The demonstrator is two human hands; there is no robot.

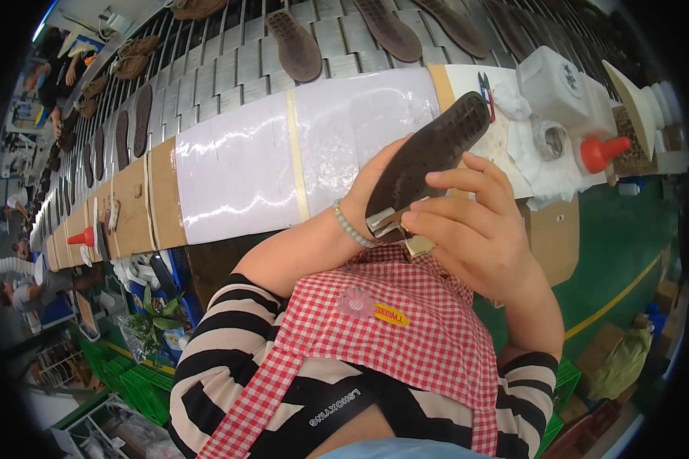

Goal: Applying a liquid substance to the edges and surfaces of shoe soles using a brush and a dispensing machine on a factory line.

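Observation:
A dark brown shoe sole [425, 161] is held up at a slant over the near edge of the table. My left hand [366, 183] grips it from behind and along its left side; most of those fingers are hidden by the sole. My right hand [482, 229] is at the sole's lower right edge, index finger stretched along it and the other fingers curled. Next to those fingertips, at the sole's lower end, is a small shiny grey strip [385, 222]. Below it is a small pale yellow piece [419, 245], pinched in my right hand as far as I can see; its kind is unclear.
A white plastic-covered tabletop [237, 183] lies ahead of me. Beyond it runs a slatted metal conveyor [333, 65] carrying several brown soles [295, 47]. On the right are thread snips [486, 96], a white container [553, 80] and a red-nozzled bottle [603, 153]. Another red nozzle [82, 237] stands left.

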